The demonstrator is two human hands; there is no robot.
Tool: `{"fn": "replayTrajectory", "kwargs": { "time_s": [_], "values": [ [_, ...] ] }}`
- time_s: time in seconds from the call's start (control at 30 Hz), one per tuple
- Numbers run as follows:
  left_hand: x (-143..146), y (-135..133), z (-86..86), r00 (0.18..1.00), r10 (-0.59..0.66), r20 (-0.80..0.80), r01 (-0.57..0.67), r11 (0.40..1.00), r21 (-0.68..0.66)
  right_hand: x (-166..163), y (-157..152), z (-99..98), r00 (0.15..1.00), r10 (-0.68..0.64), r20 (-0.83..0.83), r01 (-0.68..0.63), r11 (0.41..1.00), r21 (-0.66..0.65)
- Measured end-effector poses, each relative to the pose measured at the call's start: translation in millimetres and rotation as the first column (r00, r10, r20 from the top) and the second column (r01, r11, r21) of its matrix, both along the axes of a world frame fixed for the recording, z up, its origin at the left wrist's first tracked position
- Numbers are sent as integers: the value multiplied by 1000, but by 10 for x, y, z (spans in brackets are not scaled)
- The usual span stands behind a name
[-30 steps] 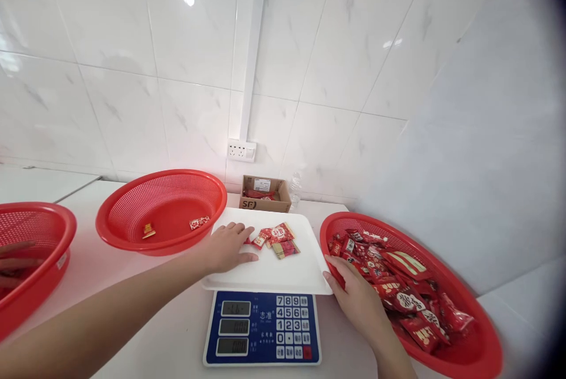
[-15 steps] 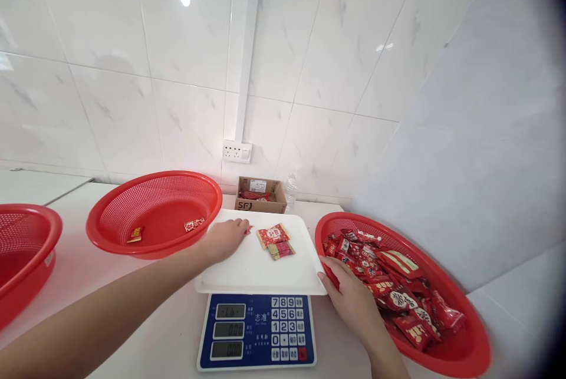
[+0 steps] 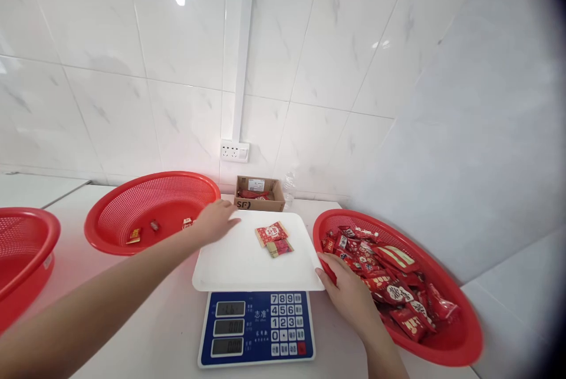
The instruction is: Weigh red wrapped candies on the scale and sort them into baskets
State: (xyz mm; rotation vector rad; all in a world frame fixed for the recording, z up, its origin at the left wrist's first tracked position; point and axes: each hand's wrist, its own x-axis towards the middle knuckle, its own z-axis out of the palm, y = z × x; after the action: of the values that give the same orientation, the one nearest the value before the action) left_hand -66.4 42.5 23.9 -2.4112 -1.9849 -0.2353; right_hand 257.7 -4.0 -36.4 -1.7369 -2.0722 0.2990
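Over the left edge of the white weighing tray (image 3: 239, 267), my left hand (image 3: 216, 221) has its fingers apart and nothing visible in them. My right hand (image 3: 347, 290) is closed at the tray's right edge, with the red rim of the right-hand basket (image 3: 460, 355) showing between thumb and index finger. A red-and-cream wrapped packet (image 3: 271, 233) lies on the tray, partly over a gold-and-red packet (image 3: 279, 247). Below the tray is the blue keypad panel of the scale (image 3: 259, 329). Many red snack packets (image 3: 398, 293) fill the right-hand basket.
Behind my left arm stands a red basket (image 3: 150, 187) holding a yellow packet (image 3: 134, 236), a small dark-red piece (image 3: 154, 225) and a partly hidden red-and-white packet (image 3: 187, 223). Another red basket (image 3: 33, 214) is at far left. A cardboard box (image 3: 259, 204) sits near the wall.
My left hand has moved left and let go of a small red piece; a small piece now lies in the left-hand basket. My right hand stays at the tray's edge.
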Motion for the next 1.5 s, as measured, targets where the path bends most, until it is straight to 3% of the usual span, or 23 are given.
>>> {"fn": "replayTrajectory", "kwargs": {
  "time_s": [0.1,0.2,0.43,0.8,1.03,1.17,1.27,1.4,1.5],
  "values": [
    [454,34,-102,992,-116,51,119,991,-56,-1,-11,12,1000,7,-10,-7,1000,2],
    [695,108,-187,988,-129,87,138,983,-119,0,-20,20,1000,10,-27,-10,1000,2],
    [647,164,-307,977,-85,196,117,980,-160,0,-8,-5,1000,1,-15,-1,1000,9],
    [738,124,-284,913,-51,405,132,976,-174,-35,-31,39,1000,-8,16,8,1000,7],
    [633,142,-325,840,105,532,42,965,-257,-38,-37,40,1000,-16,25,16,1000,0],
    [618,104,-362,783,124,610,32,971,-238,-34,-27,29,1000,-14,26,14,1000,4],
    [529,31,-279,741,116,661,8,983,-182,-38,-26,32,1000,-11,22,11,1000,7],
    [108,-120,-20,713,141,687,-146,988,-50,-46,-35,44,1000,-10,23,10,1000,-1],
    [-334,-292,106,713,222,666,-324,946,32,-36,-31,43,1000,-7,22,7,1000,-6]
  ]
}}
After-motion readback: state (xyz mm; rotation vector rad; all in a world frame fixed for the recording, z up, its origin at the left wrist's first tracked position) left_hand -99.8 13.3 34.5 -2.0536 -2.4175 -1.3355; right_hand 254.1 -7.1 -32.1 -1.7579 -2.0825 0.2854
